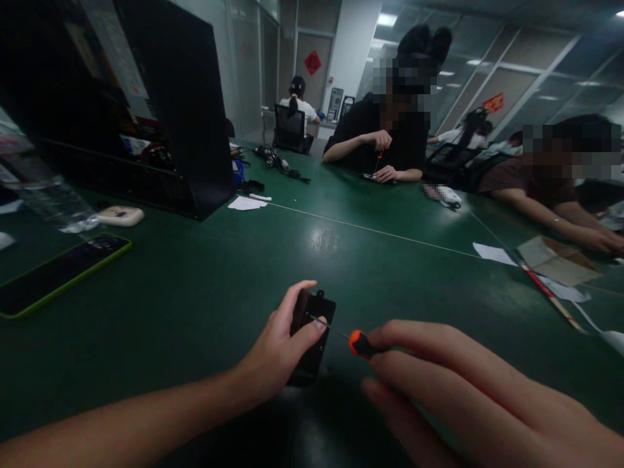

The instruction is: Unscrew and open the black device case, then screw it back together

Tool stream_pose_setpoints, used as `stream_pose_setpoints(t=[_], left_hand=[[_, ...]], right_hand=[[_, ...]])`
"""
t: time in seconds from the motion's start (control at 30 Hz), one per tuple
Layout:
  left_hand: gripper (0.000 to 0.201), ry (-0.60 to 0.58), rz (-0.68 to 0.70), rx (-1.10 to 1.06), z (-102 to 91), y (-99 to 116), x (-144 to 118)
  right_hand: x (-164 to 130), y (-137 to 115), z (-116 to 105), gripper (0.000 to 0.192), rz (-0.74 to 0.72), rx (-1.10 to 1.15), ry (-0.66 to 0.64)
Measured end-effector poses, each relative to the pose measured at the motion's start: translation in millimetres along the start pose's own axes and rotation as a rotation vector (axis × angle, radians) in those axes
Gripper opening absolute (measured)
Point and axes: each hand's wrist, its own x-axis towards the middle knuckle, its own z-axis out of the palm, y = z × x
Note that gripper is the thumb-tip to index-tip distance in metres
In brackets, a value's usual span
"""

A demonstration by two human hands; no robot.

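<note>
A small black flat device (319,312) lies on the green table (195,299) near its front edge. My left hand (280,348) grips it from the left, index finger on its upper edge and thumb across its face. My right hand (458,383) holds a small screwdriver (358,342) with an orange and black handle. Its thin shaft points left and its tip rests on the device beside my left thumb.
A phone in a green case (58,273) lies at the left by a clear bottle (46,195) and a white case (121,216). A black open box (185,110) stands behind. Two people work across the table. Papers and a red stick (550,292) lie at right.
</note>
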Motion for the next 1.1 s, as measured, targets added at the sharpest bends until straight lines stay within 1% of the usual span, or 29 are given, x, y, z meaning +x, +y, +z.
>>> stream_pose_setpoints(t=[0.07,0.13,0.3,0.43,0.5,0.57,0.63,0.7,0.8,0.87,0.97,1.1], left_hand=[[0.047,-0.021,0.009,-0.014,-0.4,-1.2,0.4],[0.042,-0.027,0.027,-0.019,-0.3,-1.3,0.1],[0.037,0.004,-0.027,-0.038,0.5,1.1,-0.7],[0.039,-0.025,-0.008,-0.042,-1.5,0.0,0.2],[0.039,-0.035,0.003,-0.021,-3.1,-1.7,0.7],[0.037,-0.032,0.002,-0.004,-4.3,-3.3,1.0],[0.036,-0.045,-0.009,-0.006,-4.9,-4.4,0.9],[0.036,-0.071,-0.022,-0.021,-4.8,-4.9,0.5],[0.037,-0.101,-0.036,-0.052,-4.2,-4.7,-0.7],[0.039,-0.117,-0.049,-0.083,-4.2,-4.4,-1.2],[0.039,-0.124,-0.070,-0.096,-5.1,-4.9,-1.3],[0.042,-0.111,-0.069,-0.086,-6.4,-7.5,-0.7]], right_hand=[[-1.8,0.7,1.9,0.029,0.050,-0.020,0.054],[-3.0,0.4,2.8,0.037,0.089,-0.030,0.076],[-2.9,0.9,2.0,0.030,0.042,0.023,0.016],[-4.0,1.1,2.1,0.037,0.078,-0.007,0.009],[-4.5,0.7,1.6,0.032,0.075,-0.001,-0.020],[-4.6,0.8,0.2,0.024,0.078,0.009,-0.083],[-5.3,2.1,-2.0,0.023,0.076,0.016,-0.121],[-7.5,5.2,-5.1,0.026,0.075,0.006,-0.097],[-12.2,13.7,-12.0,0.022,0.061,-0.054,-0.005],[-14.7,20.7,-17.6,0.022,0.065,-0.087,-0.003],[-16.3,28.1,-23.8,0.028,0.085,-0.110,-0.017],[-16.1,27.9,-21.9,0.028,0.034,-0.119,-0.027]])
